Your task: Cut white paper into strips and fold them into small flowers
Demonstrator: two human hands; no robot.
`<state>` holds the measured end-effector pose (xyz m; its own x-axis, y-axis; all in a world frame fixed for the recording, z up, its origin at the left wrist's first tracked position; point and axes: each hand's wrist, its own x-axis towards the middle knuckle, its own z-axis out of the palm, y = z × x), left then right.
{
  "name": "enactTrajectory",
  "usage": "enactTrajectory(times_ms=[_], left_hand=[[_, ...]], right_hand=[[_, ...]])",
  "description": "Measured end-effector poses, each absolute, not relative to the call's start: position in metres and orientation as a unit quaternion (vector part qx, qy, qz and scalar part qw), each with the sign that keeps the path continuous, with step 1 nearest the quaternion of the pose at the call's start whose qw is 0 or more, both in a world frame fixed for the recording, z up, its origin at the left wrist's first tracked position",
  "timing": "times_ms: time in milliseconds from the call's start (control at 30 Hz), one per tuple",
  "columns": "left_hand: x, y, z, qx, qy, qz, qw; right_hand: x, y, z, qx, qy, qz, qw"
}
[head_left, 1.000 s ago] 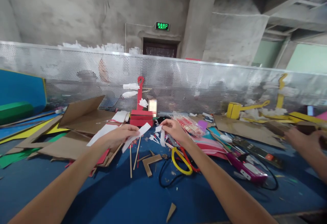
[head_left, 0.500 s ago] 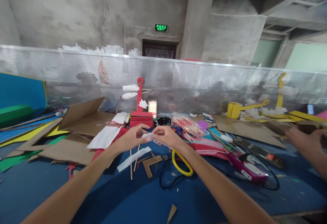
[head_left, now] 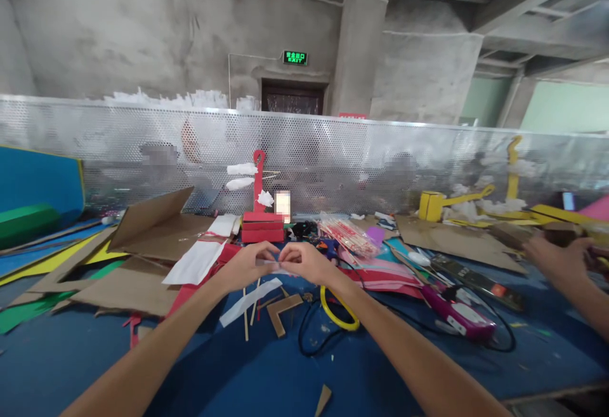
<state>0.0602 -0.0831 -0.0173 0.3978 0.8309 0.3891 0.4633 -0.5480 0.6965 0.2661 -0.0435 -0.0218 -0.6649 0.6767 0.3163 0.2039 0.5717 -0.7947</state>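
My left hand (head_left: 248,264) and my right hand (head_left: 307,262) meet fingertip to fingertip above the blue table. Both are closed in a pinch on a small piece of white paper (head_left: 273,266), mostly hidden by the fingers. Just behind them stands a red box (head_left: 262,229) with a red upright hook-ended piece (head_left: 258,179) bearing white tufts on sticks. Below my hands lie a white paper strip (head_left: 252,301), thin wooden sticks (head_left: 246,322) and an L-shaped cardboard piece (head_left: 281,315).
Cardboard sheets (head_left: 126,284) and white paper sheets (head_left: 196,261) lie to the left. On the right are a yellow ring (head_left: 343,315), a bag of sticks (head_left: 349,236), a purple device (head_left: 459,315) and a black power strip (head_left: 478,284). Another person's hand (head_left: 559,261) works at far right.
My hands have drawn closer together, and less of the white paper shows between them. The view has shifted slightly. The other person's hand stays at the far right.
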Motion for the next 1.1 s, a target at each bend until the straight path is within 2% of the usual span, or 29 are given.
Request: enactTrajectory(times_ms=[133, 233, 333, 500, 600, 833, 1100], left_hand=[[0.062, -0.083, -0.018, 0.803, 0.424, 0.350, 0.232], [0.060, -0.082, -0.021, 0.784, 0.431, 0.360, 0.267], [0.058, -0.080, -0.026, 0.754, 0.430, 0.358, 0.343], [0.052, -0.072, -0.034, 0.742, 0.415, 0.329, 0.411], [0.049, -0.068, -0.036, 0.746, 0.418, 0.314, 0.411], [0.050, -0.073, -0.028, 0.772, 0.418, 0.291, 0.379], [0.054, -0.081, -0.024, 0.789, 0.396, 0.284, 0.375]], right_hand=[[0.265, -0.049, -0.020, -0.269, -0.834, 0.363, 0.318], [0.265, -0.056, -0.015, -0.258, -0.877, 0.246, 0.323], [0.263, -0.062, -0.012, -0.231, -0.922, 0.114, 0.289], [0.261, -0.060, -0.014, -0.184, -0.952, 0.018, 0.243], [0.263, -0.056, -0.013, -0.158, -0.959, 0.006, 0.237], [0.266, -0.053, -0.010, -0.147, -0.947, 0.019, 0.284], [0.266, -0.061, -0.008, -0.217, -0.908, 0.176, 0.314]])
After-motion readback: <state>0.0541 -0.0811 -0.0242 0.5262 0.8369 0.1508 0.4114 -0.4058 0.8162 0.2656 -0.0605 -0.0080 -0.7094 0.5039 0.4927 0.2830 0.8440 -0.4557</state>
